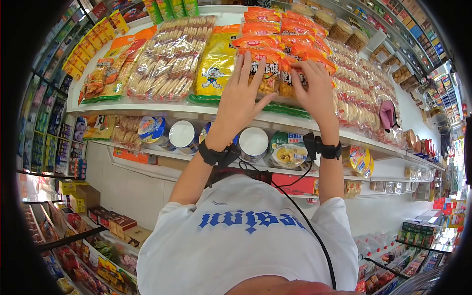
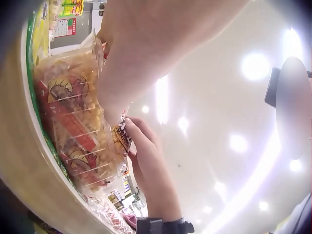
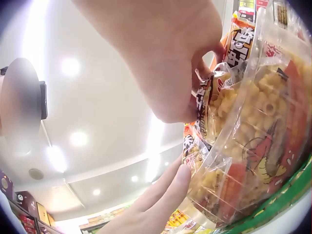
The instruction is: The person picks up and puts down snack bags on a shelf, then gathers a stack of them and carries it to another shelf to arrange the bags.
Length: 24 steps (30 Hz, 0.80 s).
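In the head view, orange snack bags (image 1: 265, 63) lie in rows on the white shelf. The left hand (image 1: 242, 98) rests on the front bag with its fingers extended. Beside it, the right hand (image 1: 314, 91) has its fingers bent onto the neighbouring bag's top edge. Both wrist views show clear packs of yellow puffed snacks (image 2: 73, 117) standing at the shelf's front edge. The right hand (image 2: 151, 165) pinches a small bag's edge (image 2: 124, 134) in the left wrist view. In the right wrist view, the left hand's fingers (image 3: 178, 187) touch the bags (image 3: 195, 153).
A yellow bag (image 1: 216, 66) and clear-wrapped stacks of biscuits (image 1: 172, 59) lie to the left. More wrapped biscuits (image 1: 359, 88) and a pink item (image 1: 388, 116) are on the right. Instant noodle tubs (image 1: 253, 142) stand on the shelf below. Cables hang from the wrists.
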Each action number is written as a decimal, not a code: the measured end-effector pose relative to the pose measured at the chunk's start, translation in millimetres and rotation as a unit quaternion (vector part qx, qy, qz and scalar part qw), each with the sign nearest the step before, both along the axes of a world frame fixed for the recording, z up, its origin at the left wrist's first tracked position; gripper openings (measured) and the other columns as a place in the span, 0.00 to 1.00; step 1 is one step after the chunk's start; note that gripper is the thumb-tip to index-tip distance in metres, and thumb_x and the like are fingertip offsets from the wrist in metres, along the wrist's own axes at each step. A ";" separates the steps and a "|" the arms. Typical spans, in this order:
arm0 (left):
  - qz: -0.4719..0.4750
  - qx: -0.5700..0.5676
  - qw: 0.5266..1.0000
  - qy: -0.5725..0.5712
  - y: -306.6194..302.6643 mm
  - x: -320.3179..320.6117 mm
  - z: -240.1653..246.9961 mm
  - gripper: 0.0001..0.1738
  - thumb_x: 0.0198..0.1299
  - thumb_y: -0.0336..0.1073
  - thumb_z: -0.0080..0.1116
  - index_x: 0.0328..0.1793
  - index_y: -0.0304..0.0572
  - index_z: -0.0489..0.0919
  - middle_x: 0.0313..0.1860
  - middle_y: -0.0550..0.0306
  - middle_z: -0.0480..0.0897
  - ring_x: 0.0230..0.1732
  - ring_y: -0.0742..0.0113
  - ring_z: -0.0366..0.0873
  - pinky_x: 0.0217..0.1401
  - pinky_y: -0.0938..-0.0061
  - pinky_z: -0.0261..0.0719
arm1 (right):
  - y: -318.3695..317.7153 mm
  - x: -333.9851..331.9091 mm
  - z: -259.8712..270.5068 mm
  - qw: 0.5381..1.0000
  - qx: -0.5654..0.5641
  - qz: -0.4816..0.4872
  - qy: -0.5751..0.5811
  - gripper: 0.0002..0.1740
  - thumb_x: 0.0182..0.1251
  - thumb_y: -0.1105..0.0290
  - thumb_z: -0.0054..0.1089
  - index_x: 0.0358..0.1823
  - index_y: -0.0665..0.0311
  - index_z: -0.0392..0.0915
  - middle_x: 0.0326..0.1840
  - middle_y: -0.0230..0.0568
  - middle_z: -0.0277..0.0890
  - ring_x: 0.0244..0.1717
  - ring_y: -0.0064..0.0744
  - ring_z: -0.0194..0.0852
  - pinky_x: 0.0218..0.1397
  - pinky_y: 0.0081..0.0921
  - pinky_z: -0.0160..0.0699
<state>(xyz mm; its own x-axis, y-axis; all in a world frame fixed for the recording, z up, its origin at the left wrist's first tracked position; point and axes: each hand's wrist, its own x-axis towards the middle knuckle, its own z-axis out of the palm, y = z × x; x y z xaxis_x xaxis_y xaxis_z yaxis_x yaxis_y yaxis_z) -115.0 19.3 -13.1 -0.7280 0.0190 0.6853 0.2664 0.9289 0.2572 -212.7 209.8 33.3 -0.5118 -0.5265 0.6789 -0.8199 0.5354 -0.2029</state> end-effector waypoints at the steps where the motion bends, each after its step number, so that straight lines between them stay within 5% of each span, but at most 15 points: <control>1: -0.003 0.004 1.000 0.004 -1.4 -0.6 -0.1 0.48 0.63 0.51 0.67 0.84 0.40 0.58 0.81 0.29 0.57 0.82 0.30 0.52 0.78 0.49 0.64 | 0.9 0.1 2.0 1.000 0.000 0.009 -0.007 0.10 0.66 0.71 0.65 0.46 0.63 0.81 0.43 0.41 0.80 0.48 0.46 0.77 0.52 0.40 0.73; 8: -0.012 0.202 0.977 0.065 -16.4 -3.3 17.2 0.48 0.58 0.51 0.74 0.78 0.36 0.65 0.78 0.30 0.61 0.80 0.30 0.56 0.78 0.49 0.63 | 15.4 7.4 9.0 0.987 -0.156 -0.012 0.036 0.22 0.70 0.67 0.64 0.63 0.63 0.77 0.65 0.50 0.75 0.66 0.51 0.72 0.70 0.43 0.69; 11: 0.025 0.094 0.985 0.144 -23.0 -16.3 31.2 0.49 0.57 0.56 0.73 0.78 0.36 0.67 0.80 0.33 0.60 0.80 0.30 0.56 0.81 0.46 0.58 | 23.5 2.1 7.7 0.985 -0.143 -0.080 0.056 0.28 0.72 0.63 0.63 0.70 0.64 0.72 0.70 0.52 0.72 0.71 0.54 0.68 0.74 0.46 0.66; 14: 0.051 -0.039 0.993 0.102 -27.4 -30.7 41.1 0.51 0.59 0.61 0.69 0.80 0.37 0.64 0.81 0.39 0.60 0.82 0.36 0.55 0.83 0.48 0.54 | 29.7 -15.3 -4.8 0.991 -0.102 -0.081 0.030 0.29 0.75 0.59 0.59 0.72 0.65 0.71 0.71 0.52 0.71 0.71 0.54 0.68 0.75 0.46 0.64; 24: 0.037 -0.068 0.995 0.058 -22.0 -65.6 15.7 0.49 0.64 0.70 0.56 0.75 0.32 0.70 0.71 0.38 0.76 0.77 0.42 0.64 0.82 0.49 0.55 | 20.3 -18.0 -23.5 0.993 -0.042 -0.107 -0.015 0.26 0.79 0.53 0.51 0.68 0.64 0.75 0.63 0.49 0.79 0.65 0.50 0.74 0.70 0.43 0.65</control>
